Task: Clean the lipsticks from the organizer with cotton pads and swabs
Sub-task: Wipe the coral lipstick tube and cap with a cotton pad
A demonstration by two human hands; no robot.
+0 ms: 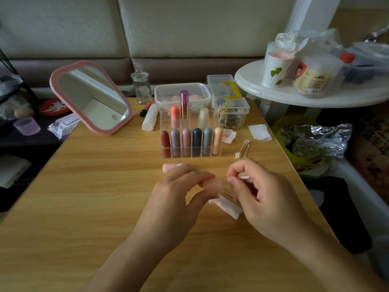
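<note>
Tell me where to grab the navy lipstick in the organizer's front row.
Probably its rounded top, from straight above. The navy lipstick stands upright in an organizer slot, lower part behind the clear wall, neighbours close on both sides, so pinch front-to-back.

Pale cushioned sofa point(147, 28) behind wooden table point(84, 197), white round side table point(294, 95) right.

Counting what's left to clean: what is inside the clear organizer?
Six lipsticks fill the organizer's front row; three tubes stand behind. Their lower parts are hidden by the front row.
</note>
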